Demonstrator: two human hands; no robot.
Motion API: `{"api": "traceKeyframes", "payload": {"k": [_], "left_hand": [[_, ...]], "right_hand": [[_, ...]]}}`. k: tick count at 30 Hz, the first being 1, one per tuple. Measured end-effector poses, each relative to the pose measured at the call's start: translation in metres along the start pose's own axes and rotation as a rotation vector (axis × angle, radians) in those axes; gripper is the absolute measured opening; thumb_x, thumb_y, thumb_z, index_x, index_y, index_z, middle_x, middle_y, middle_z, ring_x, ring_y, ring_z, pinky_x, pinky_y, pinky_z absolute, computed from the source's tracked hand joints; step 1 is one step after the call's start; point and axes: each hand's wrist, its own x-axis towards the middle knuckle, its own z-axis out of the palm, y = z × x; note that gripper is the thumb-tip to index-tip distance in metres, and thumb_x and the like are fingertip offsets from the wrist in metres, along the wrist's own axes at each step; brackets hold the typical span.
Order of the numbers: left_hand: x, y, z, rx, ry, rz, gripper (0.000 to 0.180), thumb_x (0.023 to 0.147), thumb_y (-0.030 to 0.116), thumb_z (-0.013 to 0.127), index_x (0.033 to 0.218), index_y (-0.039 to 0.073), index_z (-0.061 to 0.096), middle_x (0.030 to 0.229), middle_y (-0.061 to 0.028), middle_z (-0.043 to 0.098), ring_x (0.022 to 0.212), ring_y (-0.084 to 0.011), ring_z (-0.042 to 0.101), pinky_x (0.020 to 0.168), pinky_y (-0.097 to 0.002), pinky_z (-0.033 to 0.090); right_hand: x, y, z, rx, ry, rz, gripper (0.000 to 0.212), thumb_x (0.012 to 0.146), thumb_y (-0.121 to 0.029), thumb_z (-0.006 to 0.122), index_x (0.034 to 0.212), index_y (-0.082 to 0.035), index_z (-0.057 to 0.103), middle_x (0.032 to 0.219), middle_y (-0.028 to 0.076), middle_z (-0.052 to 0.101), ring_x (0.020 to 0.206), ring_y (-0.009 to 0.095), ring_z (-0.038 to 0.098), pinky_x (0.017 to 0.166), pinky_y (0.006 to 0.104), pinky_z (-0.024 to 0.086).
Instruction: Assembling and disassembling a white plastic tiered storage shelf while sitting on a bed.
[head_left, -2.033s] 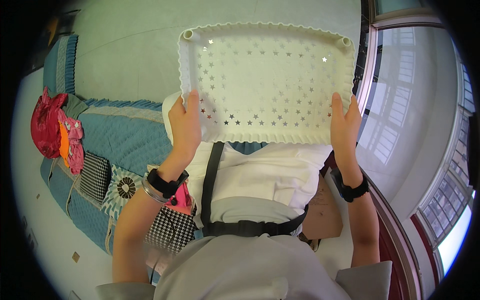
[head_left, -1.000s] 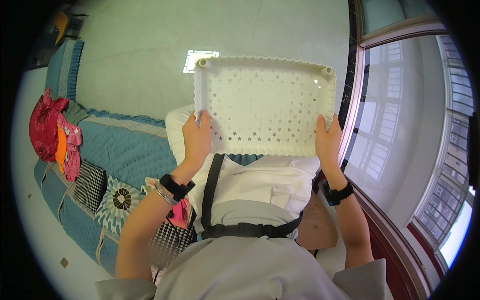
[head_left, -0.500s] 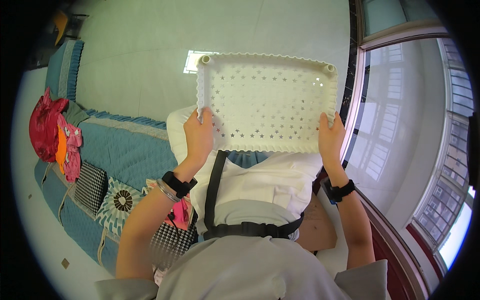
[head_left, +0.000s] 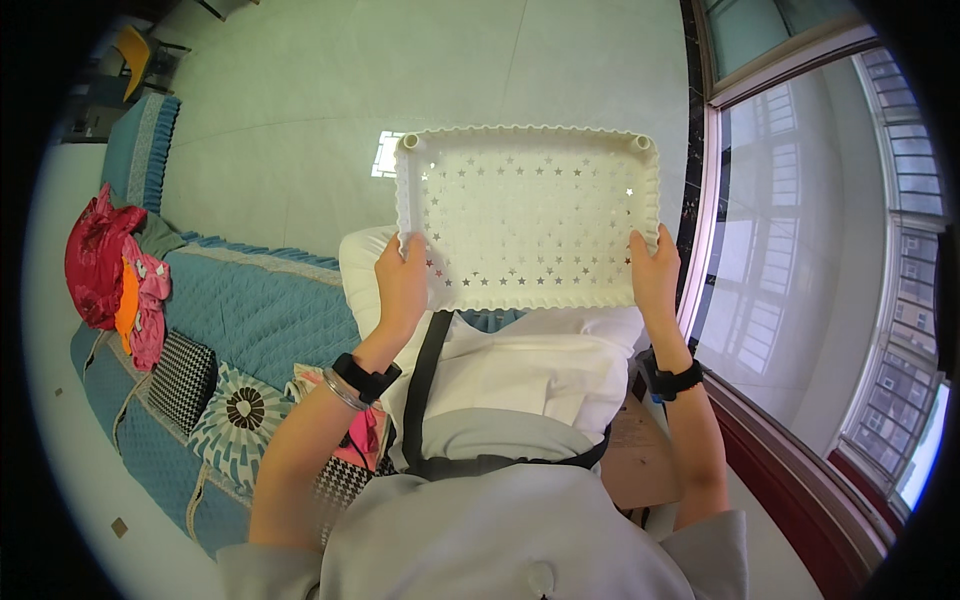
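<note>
Held out over my lap is a white plastic basket tray (head_left: 530,220) with a scalloped rim and rows of star-shaped holes. Round hollow posts show at its two far corners. My left hand (head_left: 402,285) grips its left side near the closer corner, thumb over the rim. At the opposite side my right hand (head_left: 656,275) grips the rim the same way. The tray carries nothing that I can see. My fingers beneath it are hidden.
To the left runs a sofa with a blue quilted cover (head_left: 260,295), bearing red and pink clothes (head_left: 105,260), a checkered cushion (head_left: 180,380) and a flowered cushion (head_left: 243,408). A glass sliding door (head_left: 790,220) lines the right. A brown cardboard box (head_left: 640,455) sits beside my right leg.
The tray and both hands sit slightly lower in the picture, and the tray's far edge looks a little less wide. My view has shifted slightly. Both hands keep their grip.
</note>
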Motion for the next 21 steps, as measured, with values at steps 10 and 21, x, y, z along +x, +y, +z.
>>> {"api": "traceKeyframes", "payload": {"k": [10, 21], "left_hand": [[-0.010, -0.009, 0.012, -0.280, 0.135, -0.089, 0.029, 0.092, 0.028, 0.041, 0.099, 0.000, 0.046, 0.076, -0.0061, 0.050, 0.066, -0.0127, 0.048, 0.059, -0.0267, 0.040], [-0.050, 0.034, 0.031, -0.270, -0.850, -0.189, 0.024, 0.089, 0.020, 0.048, 0.108, 0.006, 0.050, 0.107, -0.0067, 0.052, 0.098, -0.0157, 0.051, 0.083, -0.0296, 0.042]], "right_hand": [[0.002, 0.002, -0.002, 0.156, 0.182, -0.312, 0.036, 0.087, -0.023, 0.054, 0.112, 0.002, 0.046, 0.081, 0.009, 0.055, 0.069, 0.016, 0.055, 0.068, 0.0288, 0.044], [-0.042, -0.010, 0.028, 0.246, -0.316, -0.235, 0.024, 0.091, -0.020, 0.046, 0.098, 0.002, 0.052, 0.076, 0.009, 0.055, 0.067, 0.016, 0.055, 0.064, 0.0260, 0.043]]}}
